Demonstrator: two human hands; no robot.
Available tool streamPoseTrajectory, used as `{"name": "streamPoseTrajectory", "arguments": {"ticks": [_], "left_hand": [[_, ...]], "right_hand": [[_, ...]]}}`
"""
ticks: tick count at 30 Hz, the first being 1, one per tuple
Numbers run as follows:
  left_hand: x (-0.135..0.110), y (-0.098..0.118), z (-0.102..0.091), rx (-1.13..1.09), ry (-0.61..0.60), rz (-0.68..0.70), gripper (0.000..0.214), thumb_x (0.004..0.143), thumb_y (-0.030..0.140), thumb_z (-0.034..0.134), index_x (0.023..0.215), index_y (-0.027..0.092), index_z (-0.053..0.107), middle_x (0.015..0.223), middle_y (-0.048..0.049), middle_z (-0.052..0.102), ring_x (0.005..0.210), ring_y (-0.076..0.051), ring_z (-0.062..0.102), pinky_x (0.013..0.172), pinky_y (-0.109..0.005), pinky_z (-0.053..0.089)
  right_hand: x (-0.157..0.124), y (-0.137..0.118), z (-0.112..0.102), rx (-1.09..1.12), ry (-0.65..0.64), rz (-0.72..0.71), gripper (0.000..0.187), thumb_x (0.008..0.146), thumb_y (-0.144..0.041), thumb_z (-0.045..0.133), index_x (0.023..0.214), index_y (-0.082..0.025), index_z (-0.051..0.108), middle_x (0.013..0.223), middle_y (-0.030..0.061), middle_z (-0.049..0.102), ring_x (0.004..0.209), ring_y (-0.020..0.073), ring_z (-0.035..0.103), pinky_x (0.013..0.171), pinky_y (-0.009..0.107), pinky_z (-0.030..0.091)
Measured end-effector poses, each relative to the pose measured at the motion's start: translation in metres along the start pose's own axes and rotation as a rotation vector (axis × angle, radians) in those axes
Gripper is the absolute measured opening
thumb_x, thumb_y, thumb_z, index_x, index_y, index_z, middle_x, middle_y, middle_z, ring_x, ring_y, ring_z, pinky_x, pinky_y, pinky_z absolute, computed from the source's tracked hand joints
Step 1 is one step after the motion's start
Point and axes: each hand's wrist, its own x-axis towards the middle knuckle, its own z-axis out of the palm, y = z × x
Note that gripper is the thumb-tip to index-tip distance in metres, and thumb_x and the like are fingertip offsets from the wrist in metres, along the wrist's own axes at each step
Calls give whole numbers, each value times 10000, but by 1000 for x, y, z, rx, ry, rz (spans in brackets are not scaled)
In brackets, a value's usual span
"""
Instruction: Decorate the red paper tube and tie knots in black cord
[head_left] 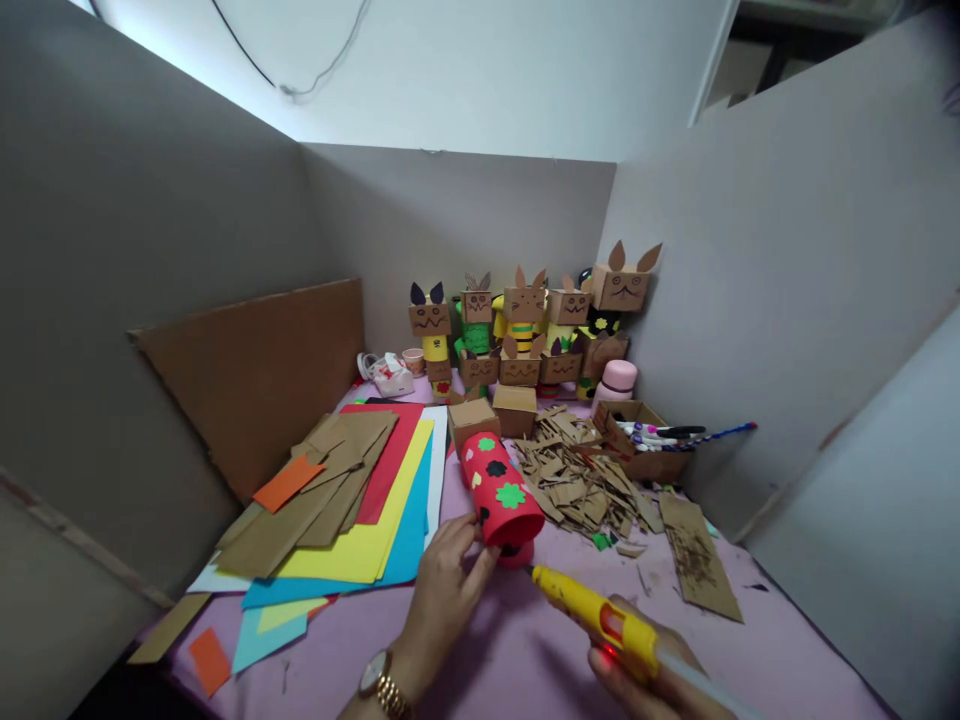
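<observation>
My left hand (pixel 450 570), with a gold watch on the wrist, is closed on the lower edge of a red paper tube (pixel 495 487) covered in green, black and pale cut-out shapes. The tube tilts so its open end faces me, and a cardboard box (pixel 474 415) sits at its far end. Under the open end is a small red piece (pixel 516 553), partly hidden. In my right hand (pixel 637 665) is a yellow glue gun (pixel 596 617) with a lit red light. Its nozzle points at the small red piece; whether they touch I cannot tell.
Coloured paper sheets (pixel 409 500) and cardboard pieces (pixel 322 500) lie left. Cardboard scraps (pixel 577 480), a box of markers (pixel 645 440) and a stained cardboard strip (pixel 697 555) lie right. Several cardboard-headed figures (pixel 523 300) stand at the back beside a pink bottle (pixel 618 380). Grey panels (pixel 465 220) enclose the table.
</observation>
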Motion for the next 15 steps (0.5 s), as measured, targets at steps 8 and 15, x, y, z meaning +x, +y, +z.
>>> {"name": "streamPoseTrajectory", "arguments": {"ticks": [8, 15], "left_hand": [[2, 1, 0, -40, -34, -19, 144, 833, 301, 552, 842, 217, 669, 1024, -88, 700, 973, -255, 633, 829, -396, 517], [3, 4, 1, -76, -54, -18, 140, 827, 301, 567, 848, 209, 670, 1033, -91, 694, 981, -250, 626, 839, -391, 505]], "right_hand": [[7, 4, 12, 7, -77, 14, 191, 839, -327, 537, 968, -268, 665, 756, -26, 762, 560, 173, 690, 482, 216, 568], [9, 3, 3, -127, -95, -148, 207, 835, -336, 551, 977, -337, 703, 725, -34, 755, 597, 184, 692, 499, 231, 566]]}}
